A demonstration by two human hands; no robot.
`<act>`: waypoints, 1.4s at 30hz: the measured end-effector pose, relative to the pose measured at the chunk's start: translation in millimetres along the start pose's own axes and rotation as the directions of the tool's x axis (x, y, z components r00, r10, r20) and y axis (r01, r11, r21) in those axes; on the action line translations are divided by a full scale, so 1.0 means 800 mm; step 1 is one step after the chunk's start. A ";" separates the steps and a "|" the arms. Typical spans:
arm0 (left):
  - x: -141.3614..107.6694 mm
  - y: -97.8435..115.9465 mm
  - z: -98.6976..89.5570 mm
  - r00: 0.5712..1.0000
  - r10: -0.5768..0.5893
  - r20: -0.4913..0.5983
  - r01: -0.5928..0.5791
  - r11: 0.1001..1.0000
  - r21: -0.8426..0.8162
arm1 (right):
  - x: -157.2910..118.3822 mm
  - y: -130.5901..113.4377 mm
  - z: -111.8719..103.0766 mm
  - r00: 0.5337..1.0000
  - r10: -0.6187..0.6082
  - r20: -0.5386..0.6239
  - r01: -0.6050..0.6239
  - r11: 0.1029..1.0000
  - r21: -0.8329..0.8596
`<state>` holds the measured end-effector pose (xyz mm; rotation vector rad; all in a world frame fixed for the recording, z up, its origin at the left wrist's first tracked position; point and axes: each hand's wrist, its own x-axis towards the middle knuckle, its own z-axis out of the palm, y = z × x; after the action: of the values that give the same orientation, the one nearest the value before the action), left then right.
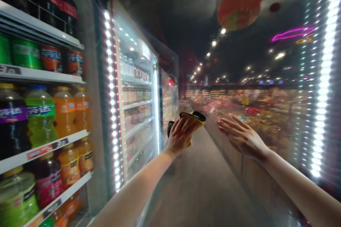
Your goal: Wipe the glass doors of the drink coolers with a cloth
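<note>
My left hand (181,133) is out in front of me at the middle of the view, its fingers laid over a yellow and black cloth (200,115). The cloth sticks out past the fingertips and on the left side of the hand. It looks pressed against a see-through glass pane, whose surface is hard to make out. To the right, my right hand (243,136) is stretched flat with its fingers extended and nothing in it. Whether its palm touches the glass, I cannot tell.
At the left, cooler shelves (45,74) hold several drink bottles (39,113) and cans (26,53). Bright light strips (112,113) run vertically on both sides. Beyond stand another lit drinks cooler (137,103), an aisle floor (202,184) and blurred goods displays (266,113).
</note>
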<state>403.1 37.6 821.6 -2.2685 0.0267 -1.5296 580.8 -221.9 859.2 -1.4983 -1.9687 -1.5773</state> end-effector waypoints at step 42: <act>0.220 0.092 0.019 0.850 -0.457 -0.263 0.421 0.888 -0.184 | -0.092 0.066 -0.104 0.972 0.009 0.234 0.013 0.996 -0.090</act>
<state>501.9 -66.8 947.4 -2.2074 -0.3519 -2.1556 622.7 -336.8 874.8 -1.7929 -2.0428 -1.5733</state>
